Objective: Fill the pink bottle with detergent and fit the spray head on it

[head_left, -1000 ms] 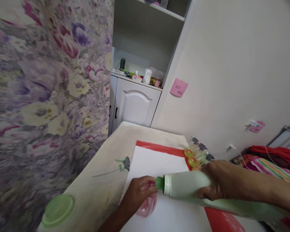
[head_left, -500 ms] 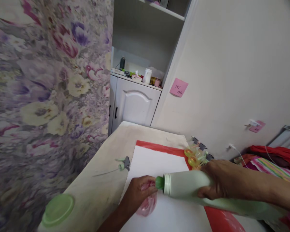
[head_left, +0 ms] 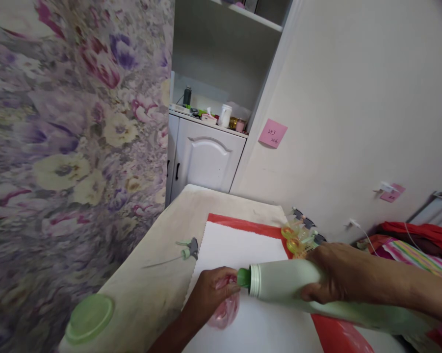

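Observation:
My left hand [head_left: 215,292] is closed around the neck of a clear pink bottle [head_left: 225,314] that stands on a white sheet. In my right hand [head_left: 325,274] is a long pale green bottle [head_left: 285,279], tilted nearly flat. Its threaded mouth, with a darker green spout [head_left: 243,278], reaches the top of the pink bottle beside my left fingertips. Whether liquid flows between them I cannot tell. A grey and green spray trigger head [head_left: 190,249] with a thin tube lies left of the sheet. The round green cap [head_left: 89,317] rests at the table's near left.
The white sheet [head_left: 239,245] lies over a red one [head_left: 243,225] on the cream-covered table [head_left: 158,255]. Several yellowish spray bottles [head_left: 294,235] cluster by the wall at the right edge. A floral panel [head_left: 77,147] borders the left, and a white cabinet [head_left: 206,157] stands behind.

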`<move>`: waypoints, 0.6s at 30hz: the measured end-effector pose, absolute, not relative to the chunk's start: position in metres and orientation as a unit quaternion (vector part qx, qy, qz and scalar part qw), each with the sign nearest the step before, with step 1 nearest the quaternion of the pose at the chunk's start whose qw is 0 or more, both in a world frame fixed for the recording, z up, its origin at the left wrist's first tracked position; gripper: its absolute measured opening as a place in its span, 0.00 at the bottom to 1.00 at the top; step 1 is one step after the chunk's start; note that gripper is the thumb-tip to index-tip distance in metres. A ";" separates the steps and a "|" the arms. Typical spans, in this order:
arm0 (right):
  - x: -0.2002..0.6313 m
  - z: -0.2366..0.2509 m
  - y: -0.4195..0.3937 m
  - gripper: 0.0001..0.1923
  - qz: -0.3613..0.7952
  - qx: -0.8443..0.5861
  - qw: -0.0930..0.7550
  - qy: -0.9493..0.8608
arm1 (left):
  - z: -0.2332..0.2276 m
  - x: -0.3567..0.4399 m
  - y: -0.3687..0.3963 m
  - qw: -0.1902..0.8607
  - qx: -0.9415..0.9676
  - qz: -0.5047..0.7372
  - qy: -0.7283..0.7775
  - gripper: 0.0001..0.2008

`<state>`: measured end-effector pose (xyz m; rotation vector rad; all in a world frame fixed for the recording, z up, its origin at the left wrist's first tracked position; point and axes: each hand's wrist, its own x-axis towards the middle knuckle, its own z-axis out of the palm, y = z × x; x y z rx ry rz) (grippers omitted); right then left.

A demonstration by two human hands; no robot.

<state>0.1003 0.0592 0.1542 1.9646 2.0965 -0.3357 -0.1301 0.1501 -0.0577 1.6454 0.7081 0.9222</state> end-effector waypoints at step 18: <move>0.140 0.094 0.043 0.19 -0.235 0.684 -0.011 0.691 | -0.056 -0.130 0.149 0.522 0.692 0.387 0.315 0.10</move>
